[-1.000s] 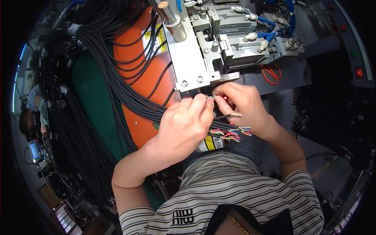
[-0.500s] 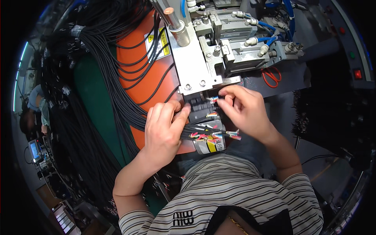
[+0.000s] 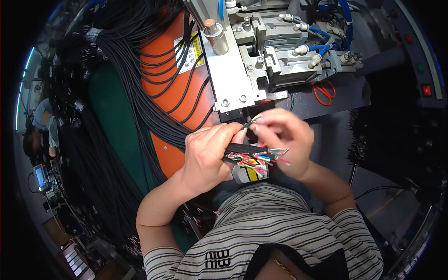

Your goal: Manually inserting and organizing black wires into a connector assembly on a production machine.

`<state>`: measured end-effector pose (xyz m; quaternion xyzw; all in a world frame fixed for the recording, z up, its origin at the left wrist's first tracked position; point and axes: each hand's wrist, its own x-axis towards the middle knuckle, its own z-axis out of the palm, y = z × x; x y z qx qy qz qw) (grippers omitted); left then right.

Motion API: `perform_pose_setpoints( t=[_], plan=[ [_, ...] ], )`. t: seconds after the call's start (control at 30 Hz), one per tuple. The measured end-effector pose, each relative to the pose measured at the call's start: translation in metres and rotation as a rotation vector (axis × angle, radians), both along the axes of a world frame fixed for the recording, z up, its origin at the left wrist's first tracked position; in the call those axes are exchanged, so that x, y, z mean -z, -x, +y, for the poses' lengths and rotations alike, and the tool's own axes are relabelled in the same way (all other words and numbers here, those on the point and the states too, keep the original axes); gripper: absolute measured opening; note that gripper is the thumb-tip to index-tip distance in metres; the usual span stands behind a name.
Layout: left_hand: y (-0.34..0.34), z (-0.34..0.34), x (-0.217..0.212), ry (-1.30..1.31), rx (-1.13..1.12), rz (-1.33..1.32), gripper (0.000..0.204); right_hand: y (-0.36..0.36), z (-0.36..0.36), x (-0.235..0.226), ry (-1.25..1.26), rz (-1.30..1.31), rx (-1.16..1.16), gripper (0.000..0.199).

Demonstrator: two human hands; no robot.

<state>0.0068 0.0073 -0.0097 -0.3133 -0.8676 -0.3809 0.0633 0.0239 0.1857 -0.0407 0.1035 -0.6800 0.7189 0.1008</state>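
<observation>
Cable stock: a thick mass of black cables [image 3: 116, 135] drapes down the left side over the orange panel [image 3: 172, 88] and a green surface [image 3: 112, 116].
Left hand: the left hand [image 3: 205, 156] is clenched around a bundle of black cables [image 3: 238, 150], thumb and forefinger pressing it just below the machine.
Wire ends: stripped coloured wire ends [image 3: 259, 158] in red, yellow, green and blue fan out of the bundle between the 2 hands, above a yellow-and-black label [image 3: 252, 173].
Right hand: the right hand [image 3: 284, 137] pinches 1 single cable tip [image 3: 249, 123] between thumb and forefinger, held right at the mouth of the grey metal machine [image 3: 261, 56].
Progress: judging by the frame, 1 wire is being presented to the machine while the other loose ends wait in the bundle; how many are already processed I cannot tell.
Far right: orange-handled scissors [image 3: 325, 92] lie on the dark bench by the machine.
</observation>
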Motion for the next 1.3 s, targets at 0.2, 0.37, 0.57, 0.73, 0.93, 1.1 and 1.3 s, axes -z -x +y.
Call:
perform_pose_setpoints(
  t=[0.2, 0.37, 0.57, 0.73, 0.93, 1.1, 1.3],
  plan=[
    [0.010, -0.007, 0.003, -0.116, 0.164, -0.115, 0.024, 0.006, 0.016, -0.007, 0.387, -0.355, -0.260, 0.008],
    [0.004, 0.005, -0.012, 0.112, 0.152, -0.039, 0.031, 0.006, 0.021, 0.011, 0.119, -0.100, -0.286, 0.008],
    [-0.002, 0.012, -0.005, 0.092, 0.078, 0.033, 0.027, 0.001, 0.010, 0.004, -0.337, 0.292, 0.053, 0.026],
    [-0.002, 0.010, 0.001, 0.067, 0.071, 0.028, 0.027, -0.008, 0.013, 0.011, -0.280, 0.302, -0.042, 0.026],
    [0.001, 0.011, -0.002, 0.085, 0.105, 0.011, 0.027, 0.006, 0.028, 0.007, 0.331, -0.282, -0.380, 0.019],
    [0.003, 0.008, 0.001, 0.048, 0.129, -0.066, 0.026, 0.013, 0.036, 0.004, 0.265, -0.373, -0.460, 0.018],
    [0.011, 0.003, -0.003, -0.048, 0.197, -0.227, 0.021, 0.024, 0.044, 0.003, 0.285, -0.470, -0.593, 0.016]
  ],
)
